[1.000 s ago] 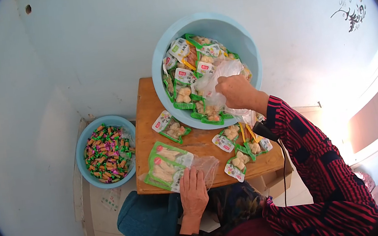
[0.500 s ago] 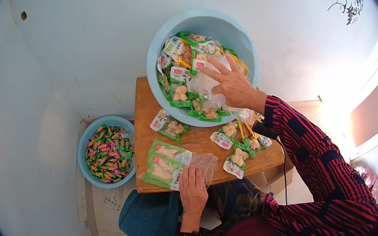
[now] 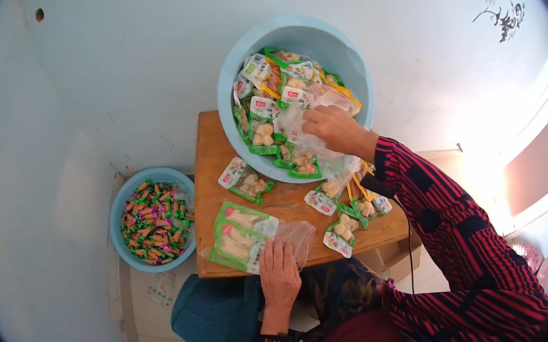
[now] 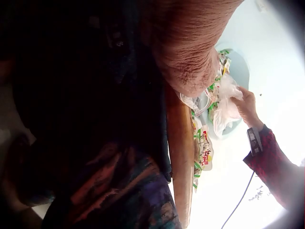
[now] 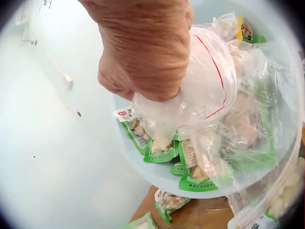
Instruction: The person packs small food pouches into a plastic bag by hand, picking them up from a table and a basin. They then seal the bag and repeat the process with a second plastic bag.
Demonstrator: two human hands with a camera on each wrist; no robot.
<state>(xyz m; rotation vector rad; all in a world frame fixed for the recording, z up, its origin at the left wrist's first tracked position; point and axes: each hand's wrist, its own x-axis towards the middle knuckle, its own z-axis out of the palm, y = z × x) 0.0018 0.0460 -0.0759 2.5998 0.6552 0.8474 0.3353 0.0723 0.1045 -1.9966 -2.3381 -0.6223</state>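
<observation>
Since the earlier frame, the right hand's spread fingers (image 3: pixel 314 117) have drawn in and now pinch the clear plastic bags (image 3: pixel 290 126) over the packets inside the basin (image 3: pixel 297 28), a narrow grip that suits thin, slippery film. The left hand (image 3: pixel 280 281) lies flat, its fingers extended on the large packet (image 3: pixel 233 239) at the near edge of the counter (image 3: pixel 211 172), seemingly to steady it, while small packets (image 3: pixel 345 226) sit between the hands, within easy reach.

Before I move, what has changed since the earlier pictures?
The right hand, which had let go and spread its fingers, has drawn them in and grips the clear plastic again, over the large basin. The left hand still rests on the green-edged package.
</observation>
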